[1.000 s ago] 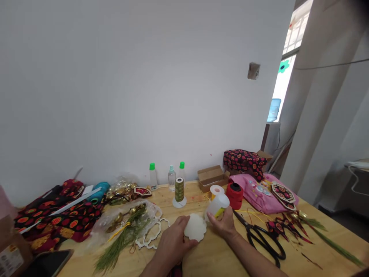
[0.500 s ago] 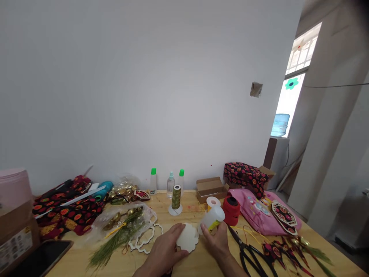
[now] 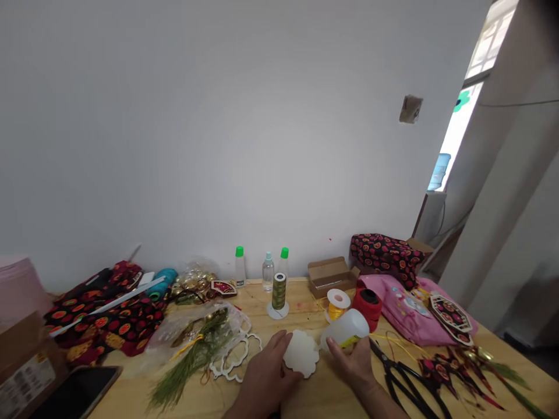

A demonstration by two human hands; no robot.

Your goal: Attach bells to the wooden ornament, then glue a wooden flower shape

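My left hand [image 3: 271, 369] grips the left edge of a flat cream scalloped disc [image 3: 302, 353], thumb below and fingers above. In my right hand [image 3: 356, 364] is a white translucent bottle [image 3: 347, 329] with a yellow label, tipped over so that its narrow end points left at the disc's right edge. Whether the nozzle touches the disc I cannot tell. Left of my left hand lie scalloped cut-out frames [image 3: 236, 358]. A spool of yellow thread [image 3: 337, 305] and a red thread cone [image 3: 367, 307] stand just behind the bottle.
Black scissors [image 3: 404, 372] lie right of my right hand. A green thread cone [image 3: 278, 294] stands ahead, before several small bottles and an open cardboard box [image 3: 332, 276]. Green tassels [image 3: 187, 355] and patterned cloth [image 3: 117, 326] lie left; a pink cloth bag [image 3: 402, 308] lies right.
The view has shifted, so the tabletop things sit further right in the picture. The bottle has tipped closer to level, still in my right hand; my left hand keeps the disc.
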